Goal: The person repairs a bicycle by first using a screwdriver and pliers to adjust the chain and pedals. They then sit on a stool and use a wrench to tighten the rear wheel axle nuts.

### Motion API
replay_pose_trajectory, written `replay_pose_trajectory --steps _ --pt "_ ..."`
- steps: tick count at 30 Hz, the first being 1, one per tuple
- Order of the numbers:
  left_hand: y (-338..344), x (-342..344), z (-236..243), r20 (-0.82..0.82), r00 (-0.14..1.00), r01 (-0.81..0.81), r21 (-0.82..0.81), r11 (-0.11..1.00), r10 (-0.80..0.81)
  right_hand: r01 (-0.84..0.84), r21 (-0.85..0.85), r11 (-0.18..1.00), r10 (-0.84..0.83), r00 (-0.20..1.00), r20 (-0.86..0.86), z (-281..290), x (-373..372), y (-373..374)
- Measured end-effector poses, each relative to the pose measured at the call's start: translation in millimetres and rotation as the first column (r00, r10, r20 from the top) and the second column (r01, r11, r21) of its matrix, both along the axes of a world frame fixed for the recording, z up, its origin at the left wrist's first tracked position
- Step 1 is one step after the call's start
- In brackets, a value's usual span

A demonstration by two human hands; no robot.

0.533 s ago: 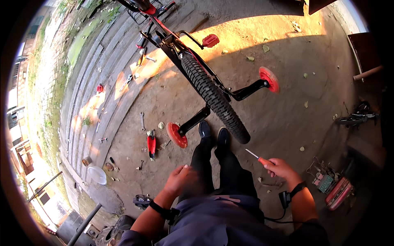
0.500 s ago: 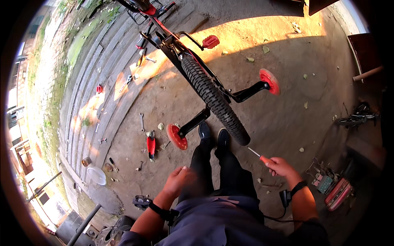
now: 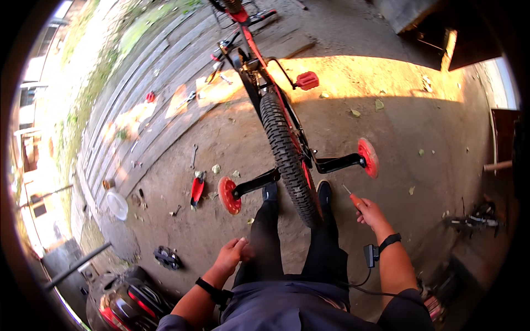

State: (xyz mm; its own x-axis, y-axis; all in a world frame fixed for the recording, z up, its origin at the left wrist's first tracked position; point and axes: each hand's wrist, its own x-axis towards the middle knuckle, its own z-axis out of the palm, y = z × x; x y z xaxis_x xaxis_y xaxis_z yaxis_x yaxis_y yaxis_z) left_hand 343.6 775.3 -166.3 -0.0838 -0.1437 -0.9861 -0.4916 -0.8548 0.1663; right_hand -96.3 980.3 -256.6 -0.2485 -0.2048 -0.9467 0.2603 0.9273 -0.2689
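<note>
Grips a screwdriver (image 3: 358, 201) by its orange handle, clamped in the right hand (image 3: 371, 214), well apart from the left hand (image 3: 232, 255). Aims the thin shaft more steeply than half a second ago, now near the right shoe (image 3: 324, 195) instead of the rear tyre's (image 3: 292, 171) end. Curls the left hand loosely beside the left leg (image 3: 262, 237); cannot tell, for blur at the fingertips, whether holding anything in it. Hides most of a red box (image 3: 435, 309), earlier in plain sight, behind the right forearm (image 3: 398, 267) and sleeve. Has spread the feet, now on either side of the tyre rather than both left of it. See the bike (image 3: 274, 118) straight ahead, lower and more upright in the view than before, and cut off by the top edge. Note its red-and-black frame, knobbly black tyre, black brackets, red-centred training wheels (image 3: 369, 158) and red pedal (image 3: 307, 80). Farther off to the left, find a wrench (image 3: 194, 156) on the ground (image 3: 408, 127), then blurred tools on the planks (image 3: 182, 55).
</note>
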Motion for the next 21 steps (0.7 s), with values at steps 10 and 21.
replay_pose_trajectory --steps 10,21 --pt "118 -29 3 -0.036 0.966 -0.253 0.029 0.967 0.254 -0.658 0.027 0.752 0.647 0.746 0.157 46 10 -39" --pt "130 56 -8 -0.173 0.934 -0.294 0.131 0.947 0.314 -0.469 -0.179 0.865 0.471 0.633 0.614 73 178 -45"
